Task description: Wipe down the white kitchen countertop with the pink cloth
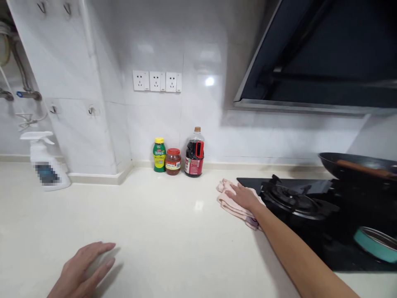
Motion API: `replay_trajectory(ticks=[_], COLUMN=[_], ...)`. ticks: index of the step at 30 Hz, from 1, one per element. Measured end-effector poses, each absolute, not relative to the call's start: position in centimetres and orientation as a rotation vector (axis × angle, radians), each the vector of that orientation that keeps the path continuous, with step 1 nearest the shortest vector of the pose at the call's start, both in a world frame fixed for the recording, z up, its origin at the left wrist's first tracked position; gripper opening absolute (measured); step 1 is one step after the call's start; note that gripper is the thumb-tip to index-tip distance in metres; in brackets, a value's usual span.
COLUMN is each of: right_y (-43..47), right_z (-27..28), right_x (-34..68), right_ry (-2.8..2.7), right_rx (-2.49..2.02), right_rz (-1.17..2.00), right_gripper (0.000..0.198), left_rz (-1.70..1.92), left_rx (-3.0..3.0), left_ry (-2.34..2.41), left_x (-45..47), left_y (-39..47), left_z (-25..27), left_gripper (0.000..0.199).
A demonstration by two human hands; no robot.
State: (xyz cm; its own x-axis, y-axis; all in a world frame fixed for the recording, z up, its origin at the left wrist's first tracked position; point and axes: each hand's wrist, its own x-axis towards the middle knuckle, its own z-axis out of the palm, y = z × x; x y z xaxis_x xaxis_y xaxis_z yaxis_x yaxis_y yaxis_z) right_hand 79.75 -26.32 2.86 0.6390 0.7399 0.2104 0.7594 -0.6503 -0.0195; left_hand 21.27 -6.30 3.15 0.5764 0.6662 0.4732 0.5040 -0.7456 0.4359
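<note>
My right hand (244, 196) grips a folded pale pink cloth (229, 203) from above and presses it on the white counter (173, 240), at the left edge of the black gas stove (328, 252). Part of the cloth is hidden under the palm and wrist. At the lower left, my left hand (82, 271) hovers low over the counter with thumb and fingers apart, holding nothing.
Against the back wall stand a green bottle (159, 156), a red-lidded jar (173, 163) and a dark sauce bottle (194, 155). A white spray bottle (45, 159) is at left. The stove bears a wok (328, 163) and a teal round container (374, 244); a range hood (319, 54) overhangs it.
</note>
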Motion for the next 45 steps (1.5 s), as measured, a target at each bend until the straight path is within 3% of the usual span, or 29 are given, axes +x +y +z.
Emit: replay_trajectory(ticks=[16, 19, 21, 25, 30, 37, 41, 45], right_y=[-47.5, -49.4, -50.1, -51.4, -53.1, -52.4, -51.5, -51.6], right_z=[3.4, 2.4, 0.9, -2.2, -0.9, 5.5, 4.4, 3.5], right_x=[63.1, 61.2, 60.5, 59.4, 58.1, 62.4, 66.1, 66.9], right_ry=[-1.411, -1.434, -1.429, -1.452, -1.225, -0.798, -0.739, -0.786], right_rx=[-2.592, -2.598, -2.585, -2.399, -2.028, -1.923, -2.106, -2.178], right_rz=[0.094, -0.03, -0.22, -0.479, -0.357, -0.06, -0.184, -0.273], right_gripper=[0.096, 0.106, 0.101, 0.073, 0.042, 0.054, 0.073, 0.073], left_rz=[0.811, 0.764, 0.729, 0.743, 0.775, 0.866, 0.826, 0.828], left_rx=[2.533, 2.542, 2.544, 2.585, 2.618, 2.606, 2.598, 2.614], left_ry=[1.024, 1.032, 1.032, 1.011, 1.008, 1.0, 1.015, 0.974], left_x=[22.0, 22.1, 22.3, 22.4, 22.5, 22.6, 22.4, 22.2], left_y=[-7.0, -6.7, -6.4, -5.7, -6.4, -7.7, -7.6, -7.0], left_z=[4.7, 4.9, 4.9, 4.3, 4.7, 5.7, 5.4, 4.8], left_gripper=[0.049, 0.049, 0.05, 0.048, 0.044, 0.052, 0.049, 0.049])
